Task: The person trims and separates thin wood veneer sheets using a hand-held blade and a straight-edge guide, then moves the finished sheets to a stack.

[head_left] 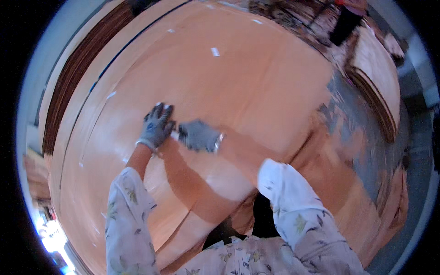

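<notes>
A wide, thin orange-brown sheet, which looks like wood veneer, spreads out under both my hands. My left hand, in a grey glove, lies on it with the fingers stretched forward and slightly apart. Just to its right is my gloved right hand, smeared by motion, its fingers curled together. A small pale thing shows at those fingers, close to the left hand; I cannot make out what it is. Short white strips are scattered over the sheet's surface.
Dark brown layered sheets run along the left. At the right stands a pale-topped stack with dark edges. Torn pieces lie on the grey floor. Another person is at the far right. Near my body, the sheet's edge is creased.
</notes>
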`<control>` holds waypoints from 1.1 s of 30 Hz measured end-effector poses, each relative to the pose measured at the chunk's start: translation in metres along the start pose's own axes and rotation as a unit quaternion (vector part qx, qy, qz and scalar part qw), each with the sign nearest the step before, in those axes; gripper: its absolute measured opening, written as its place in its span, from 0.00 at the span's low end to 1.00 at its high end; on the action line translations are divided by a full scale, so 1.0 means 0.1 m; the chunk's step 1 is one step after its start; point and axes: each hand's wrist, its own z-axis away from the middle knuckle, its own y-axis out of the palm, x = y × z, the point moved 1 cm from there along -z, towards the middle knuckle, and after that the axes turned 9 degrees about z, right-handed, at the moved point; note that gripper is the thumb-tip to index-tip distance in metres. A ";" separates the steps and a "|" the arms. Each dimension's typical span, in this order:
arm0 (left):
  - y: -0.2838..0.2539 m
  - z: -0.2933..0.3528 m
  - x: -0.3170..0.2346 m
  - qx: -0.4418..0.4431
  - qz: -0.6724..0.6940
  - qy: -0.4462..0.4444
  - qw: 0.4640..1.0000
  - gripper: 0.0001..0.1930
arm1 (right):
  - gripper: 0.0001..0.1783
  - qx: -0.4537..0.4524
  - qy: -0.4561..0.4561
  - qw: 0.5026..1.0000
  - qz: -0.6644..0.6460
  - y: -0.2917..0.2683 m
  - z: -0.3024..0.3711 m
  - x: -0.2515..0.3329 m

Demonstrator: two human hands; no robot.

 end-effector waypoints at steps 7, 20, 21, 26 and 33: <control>-0.12 -0.12 -0.40 0.090 -0.073 -0.097 0.989 0.27 | 0.22 0.015 0.195 0.952 -0.234 0.42 3.26 -1.07; 0.37 -0.49 -2.64 0.136 -0.022 -0.178 0.974 0.36 | 0.26 -0.214 0.454 0.758 -0.416 0.69 6.32 -2.32; 0.37 -0.47 -2.61 0.139 -0.021 -0.182 0.973 0.37 | 0.26 -0.213 0.459 0.762 -0.403 0.51 6.19 -2.23; 0.41 -0.45 -2.59 0.169 -0.035 -0.188 0.967 0.37 | 0.26 -0.320 0.378 0.757 -0.426 0.41 5.98 -2.36; 0.20 -0.52 -2.77 0.148 -0.002 -0.177 0.973 0.37 | 0.14 -0.389 0.368 0.713 -0.451 -0.35 5.91 -2.73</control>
